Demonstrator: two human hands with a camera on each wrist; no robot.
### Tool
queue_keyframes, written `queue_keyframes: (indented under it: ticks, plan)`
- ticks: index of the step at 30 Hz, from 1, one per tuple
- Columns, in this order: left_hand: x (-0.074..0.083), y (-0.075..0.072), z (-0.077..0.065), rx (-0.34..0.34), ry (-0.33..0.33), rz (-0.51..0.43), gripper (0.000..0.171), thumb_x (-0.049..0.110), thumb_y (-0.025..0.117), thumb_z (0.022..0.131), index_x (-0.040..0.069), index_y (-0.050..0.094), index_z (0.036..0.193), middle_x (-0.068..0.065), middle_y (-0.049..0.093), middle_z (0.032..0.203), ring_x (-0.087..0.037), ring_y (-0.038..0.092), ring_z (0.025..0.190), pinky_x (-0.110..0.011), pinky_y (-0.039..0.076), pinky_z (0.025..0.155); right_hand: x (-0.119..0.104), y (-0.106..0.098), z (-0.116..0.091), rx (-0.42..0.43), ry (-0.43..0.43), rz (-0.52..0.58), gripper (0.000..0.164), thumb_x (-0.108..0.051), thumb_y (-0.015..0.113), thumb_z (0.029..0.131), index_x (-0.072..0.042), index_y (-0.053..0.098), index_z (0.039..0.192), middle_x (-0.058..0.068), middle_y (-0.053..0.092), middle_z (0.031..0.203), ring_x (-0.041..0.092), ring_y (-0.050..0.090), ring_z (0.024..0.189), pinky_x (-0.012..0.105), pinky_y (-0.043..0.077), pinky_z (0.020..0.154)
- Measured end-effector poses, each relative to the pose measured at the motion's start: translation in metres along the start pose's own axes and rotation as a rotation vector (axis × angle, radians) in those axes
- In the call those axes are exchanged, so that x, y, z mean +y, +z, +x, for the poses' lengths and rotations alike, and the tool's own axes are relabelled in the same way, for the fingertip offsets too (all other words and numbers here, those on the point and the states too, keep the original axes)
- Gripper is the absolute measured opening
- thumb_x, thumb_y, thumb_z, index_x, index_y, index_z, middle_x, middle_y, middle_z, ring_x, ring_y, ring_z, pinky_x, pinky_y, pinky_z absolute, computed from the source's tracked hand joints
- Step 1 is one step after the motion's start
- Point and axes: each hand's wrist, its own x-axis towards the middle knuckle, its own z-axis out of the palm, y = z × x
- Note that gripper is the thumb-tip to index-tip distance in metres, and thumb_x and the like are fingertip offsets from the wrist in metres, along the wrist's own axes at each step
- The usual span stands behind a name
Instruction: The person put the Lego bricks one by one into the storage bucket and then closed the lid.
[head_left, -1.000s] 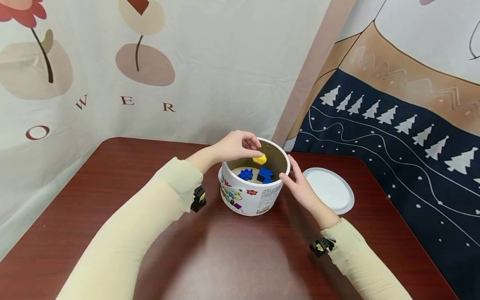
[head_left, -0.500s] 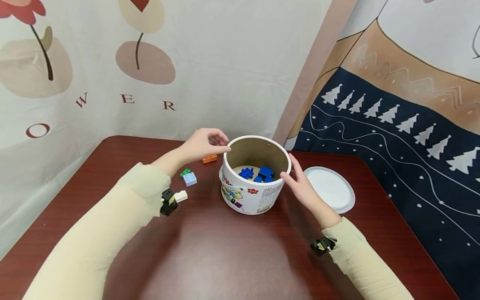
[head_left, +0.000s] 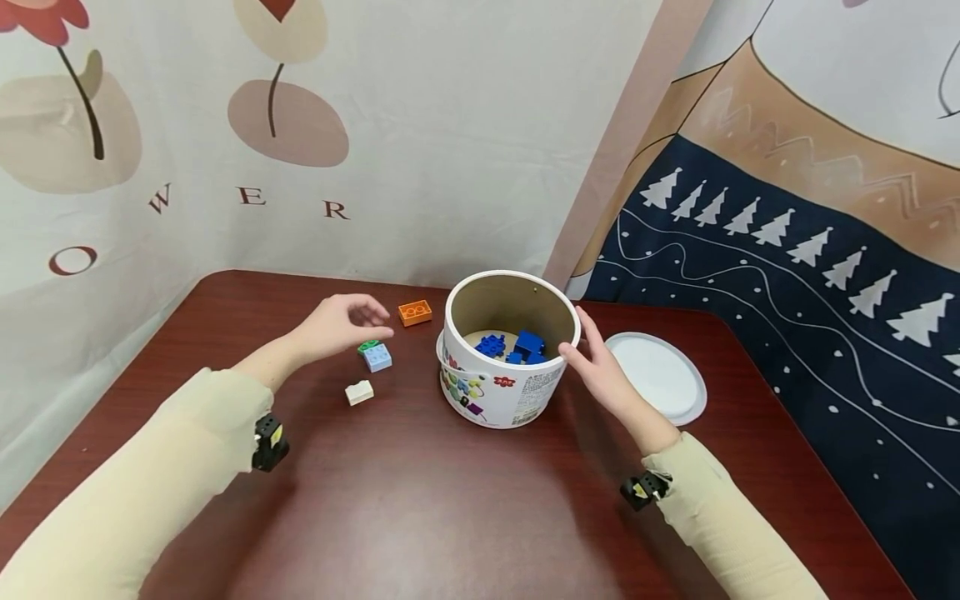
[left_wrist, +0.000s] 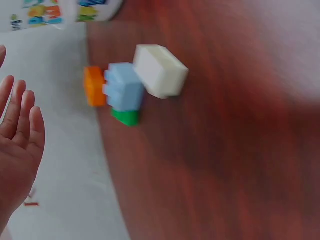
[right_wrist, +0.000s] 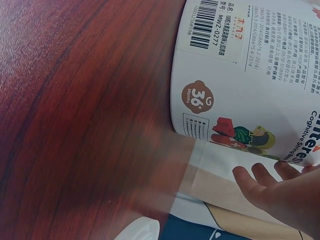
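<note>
In the head view my left hand hovers empty over the left side of the table, fingers loosely bent. Just by its fingertips sit a light blue brick and a green piece, partly covered by the hand. A white brick lies nearer the front, and an orange brick lies farther back. My right hand holds the right side of a white bucket, thumb at the rim and fingers around the outer wall. Inside the bucket are several blue pieces; its deeper interior is partly hidden.
A round white lid lies flat on the brown table, right of the bucket. Printed cloth hangs behind the table's far edge. The bucket's handle hangs down its left side.
My left hand has let go of a yellow piece over the bucket, then moved left and toward the front, uncovering the loose bricks. The right hand has stayed on the bucket.
</note>
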Motion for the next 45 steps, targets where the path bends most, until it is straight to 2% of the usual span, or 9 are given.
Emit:
queue_keyframes:
  ticks: [9, 15, 18, 23, 35, 40, 45]
  plan:
    - [-0.040, 0.009, -0.028, -0.081, -0.078, 0.010, 0.033, 0.026, 0.074, 0.079, 0.003, 0.064, 0.101, -0.006, 0.065, 0.091, -0.014, 0.057, 0.083, -0.022, 0.047, 0.073, -0.001, 0.001, 0.001, 0.004, -0.005, -0.006, 0.069, -0.023, 0.049, 0.097, -0.014, 0.008, 0.151, 0.021, 0.025, 0.150, 0.042, 0.035, 0.132, 0.054, 0.040, 0.100]
    - [-0.053, 0.016, -0.040, -0.171, -0.080, 0.002, 0.037, 0.028, 0.075, 0.077, 0.002, 0.064, 0.101, -0.009, 0.066, 0.093, -0.013, 0.059, 0.082, -0.023, 0.050, 0.072, 0.000, 0.000, 0.000, 0.005, 0.000, -0.017, 0.069, -0.024, 0.049, 0.097, -0.013, 0.008, 0.151, 0.021, 0.025, 0.150, 0.042, 0.035, 0.132, 0.054, 0.040, 0.100]
    - [-0.055, 0.019, -0.043, -0.205, -0.073, 0.009, 0.038, 0.027, 0.077, 0.075, 0.002, 0.065, 0.101, -0.008, 0.066, 0.093, -0.014, 0.059, 0.084, -0.023, 0.050, 0.074, -0.001, 0.000, 0.000, 0.008, -0.003, -0.020, 0.069, -0.023, 0.049, 0.097, -0.012, 0.008, 0.151, 0.021, 0.025, 0.150, 0.042, 0.035, 0.132, 0.054, 0.040, 0.100]
    - [-0.053, 0.021, -0.045, -0.222, -0.043, 0.036, 0.035, 0.023, 0.078, 0.071, 0.004, 0.067, 0.097, -0.005, 0.066, 0.089, -0.015, 0.056, 0.084, -0.024, 0.048, 0.075, -0.002, -0.001, 0.000, 0.014, -0.005, -0.027, 0.068, -0.021, 0.048, 0.097, -0.011, 0.008, 0.151, 0.022, 0.026, 0.149, 0.042, 0.035, 0.131, 0.055, 0.040, 0.100]
    - [-0.056, 0.018, -0.042, -0.242, -0.055, 0.034, 0.028, 0.022, 0.075, 0.076, 0.005, 0.070, 0.097, -0.001, 0.067, 0.085, -0.013, 0.054, 0.079, -0.022, 0.047, 0.069, -0.002, 0.001, -0.001, 0.012, 0.004, -0.031, 0.069, -0.024, 0.049, 0.097, -0.013, 0.008, 0.151, 0.021, 0.025, 0.149, 0.041, 0.036, 0.131, 0.054, 0.041, 0.099]
    - [-0.049, 0.011, -0.037, -0.231, -0.066, 0.015, 0.029, 0.023, 0.074, 0.078, 0.004, 0.069, 0.099, -0.003, 0.067, 0.088, -0.013, 0.055, 0.079, -0.022, 0.047, 0.069, -0.002, 0.001, -0.001, 0.009, -0.002, -0.031, 0.069, -0.024, 0.048, 0.097, -0.013, 0.007, 0.151, 0.021, 0.025, 0.150, 0.042, 0.035, 0.131, 0.054, 0.041, 0.099]
    - [-0.036, 0.001, -0.029, -0.196, -0.071, 0.028, 0.030, 0.021, 0.072, 0.079, 0.002, 0.068, 0.102, -0.007, 0.067, 0.094, -0.014, 0.055, 0.082, -0.024, 0.047, 0.072, -0.002, 0.001, -0.001, 0.008, 0.002, -0.027, 0.069, -0.024, 0.048, 0.097, -0.013, 0.007, 0.151, 0.021, 0.024, 0.150, 0.042, 0.034, 0.132, 0.054, 0.041, 0.099]
